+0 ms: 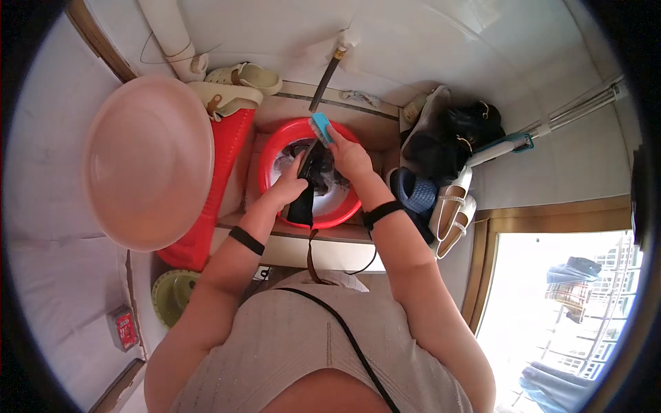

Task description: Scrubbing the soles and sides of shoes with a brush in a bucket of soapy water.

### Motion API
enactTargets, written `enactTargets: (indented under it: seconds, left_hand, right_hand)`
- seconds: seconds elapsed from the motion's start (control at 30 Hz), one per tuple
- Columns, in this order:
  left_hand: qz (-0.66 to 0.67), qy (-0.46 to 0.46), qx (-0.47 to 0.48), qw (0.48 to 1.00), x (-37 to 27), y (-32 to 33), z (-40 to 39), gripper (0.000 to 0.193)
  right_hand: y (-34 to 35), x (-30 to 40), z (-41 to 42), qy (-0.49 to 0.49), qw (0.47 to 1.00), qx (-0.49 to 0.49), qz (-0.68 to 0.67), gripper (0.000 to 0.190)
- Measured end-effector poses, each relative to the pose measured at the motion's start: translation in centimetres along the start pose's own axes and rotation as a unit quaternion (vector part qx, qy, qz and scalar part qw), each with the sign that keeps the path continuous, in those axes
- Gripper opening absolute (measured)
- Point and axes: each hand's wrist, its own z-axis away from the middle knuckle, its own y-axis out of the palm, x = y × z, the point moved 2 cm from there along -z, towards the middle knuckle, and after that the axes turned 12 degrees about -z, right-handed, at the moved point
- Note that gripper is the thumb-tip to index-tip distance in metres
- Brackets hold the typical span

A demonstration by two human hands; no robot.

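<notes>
A red plastic basin (265,170) stands before me with foamy water (335,202) and dark, wet material in it. My left hand (287,187) grips a black item (301,206) over the basin; a flat grey edge runs along it, and its exact kind is unclear. Part of it hangs across the near rim, where a brown strap (310,253) trails towards my body. In my right hand (352,159) is a small scrubbing brush (321,127) with a blue back and pale bristles. Those bristles face left, close to the upper end of the black item.
To the left are a large pink basin (147,160), a red ridged washboard (219,170), cream clogs (235,98) and a green basin (173,297). Black shoes (439,149), a blue woven slipper (417,193) and white flats (454,211) crowd the right side. A pipe (326,77) juts from the wall.
</notes>
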Motion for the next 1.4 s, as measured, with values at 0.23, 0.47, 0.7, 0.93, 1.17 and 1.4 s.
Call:
enactTargets:
  seconds: [0.23, 0.47, 0.7, 0.93, 1.17, 1.4]
  left_hand:
    - [0.004, -0.079, 0.017, 0.997, 1.3, 0.4, -0.4, 0.07]
    - [0.094, -0.086, -0.057, 0.99, -0.5, 1.8, 1.1, 0.073]
    - [0.202, -0.013, -0.028, 0.979, -4.0, 6.0, 2.5, 0.069]
    - [0.272, -0.058, -0.101, 0.955, -5.8, 6.3, 4.1, 0.058]
    - [0.253, -0.041, -0.13, 0.958, -4.3, 6.9, 3.5, 0.059]
    - [0.187, -0.016, -0.106, 0.976, -6.8, 9.0, 3.2, 0.06]
  right_hand:
    - [-0.7, 3.3, 5.2, -0.046, 0.991, 0.123, 0.022, 0.048]
    - [-0.9, 1.4, 4.9, -0.111, 0.987, 0.109, -0.033, 0.052]
    - [-3.0, -8.6, -0.2, -0.082, 0.983, -0.071, -0.149, 0.044]
    - [-3.2, -3.7, 4.1, -0.128, 0.959, 0.019, -0.25, 0.041]
    - [-3.3, -3.0, 3.0, -0.062, 0.973, 0.029, -0.22, 0.044]
    - [-4.7, -6.1, 1.6, 0.027, 0.973, -0.019, -0.227, 0.038]
